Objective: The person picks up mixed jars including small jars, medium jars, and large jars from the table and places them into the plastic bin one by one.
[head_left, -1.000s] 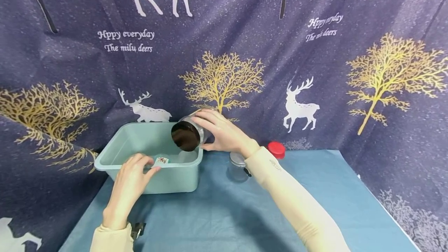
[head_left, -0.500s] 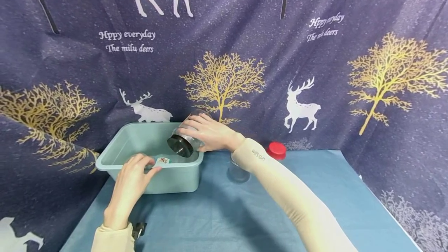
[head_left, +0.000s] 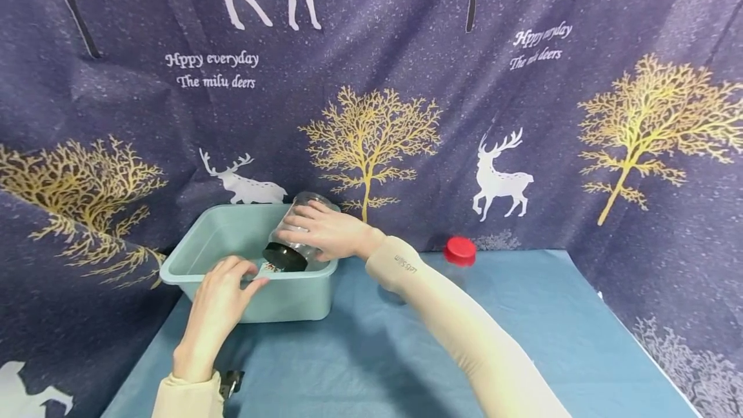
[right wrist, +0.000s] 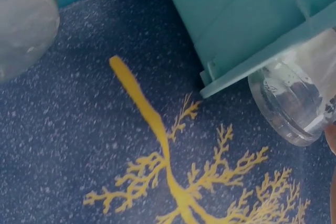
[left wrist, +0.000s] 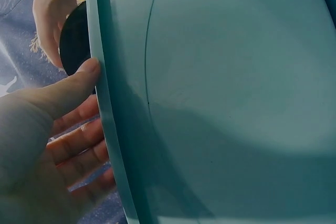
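A pale green basin (head_left: 273,310) stands at the left of the table. My left hand (head_left: 220,308) holds its front rim, the thumb on the rim and the fingers behind it, as the left wrist view shows. My right hand (head_left: 325,229) grips a clear jar (head_left: 310,200) round its side. The jar is tilted, its black lid (head_left: 286,257) pointing down inside the basin. In the right wrist view, the clear end of the jar sticks out past the rim. A small white patterned item (head_left: 266,268) lies in the basin, partly hidden by the lid.
A jar with a red lid (head_left: 460,251) stands at the back of the blue table (head_left: 325,373). Another clear jar is mostly hidden behind my right sleeve (head_left: 441,302). Behind the table hangs a dark blue cloth (head_left: 371,57) with deer and trees.
My right hand has moved left and down with the jar, bringing its black lid lower into the basin and over part of the patterned item. My left hand has stayed on the rim.
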Demonstrator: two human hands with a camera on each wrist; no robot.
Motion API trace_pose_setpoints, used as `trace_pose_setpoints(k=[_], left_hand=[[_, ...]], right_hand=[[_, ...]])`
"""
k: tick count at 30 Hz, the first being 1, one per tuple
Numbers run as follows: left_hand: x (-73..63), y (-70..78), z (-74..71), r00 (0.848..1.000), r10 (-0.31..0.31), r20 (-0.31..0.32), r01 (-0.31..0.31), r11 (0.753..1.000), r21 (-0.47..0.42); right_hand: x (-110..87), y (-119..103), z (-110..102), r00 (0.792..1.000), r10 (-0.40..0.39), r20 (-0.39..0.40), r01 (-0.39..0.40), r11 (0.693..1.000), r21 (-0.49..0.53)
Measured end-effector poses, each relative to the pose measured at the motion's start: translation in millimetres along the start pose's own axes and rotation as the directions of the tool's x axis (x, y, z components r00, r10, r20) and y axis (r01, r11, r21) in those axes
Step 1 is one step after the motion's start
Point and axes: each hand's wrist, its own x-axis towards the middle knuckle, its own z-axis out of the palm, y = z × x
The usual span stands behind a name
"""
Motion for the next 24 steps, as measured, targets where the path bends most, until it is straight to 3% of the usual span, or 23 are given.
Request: trace_pose_setpoints(k=[16, 24], left_hand=[[-0.9, 1.5, 0.0, 1.0, -0.002, 0.011, 0.002, 1.0, 0.004], [-1.2, 0.6, -1.7, 1.0, 0.0, 0.006, 0.0, 1.0, 0.016]], right_hand=[[15.3, -9.4, 6.9, 0.998, 0.006, 0.069, -0.007, 1.0, 0.01], [12.8, -2.2, 5.1, 0.987, 0.131, 0.089, -0.129, 0.991, -0.026]])
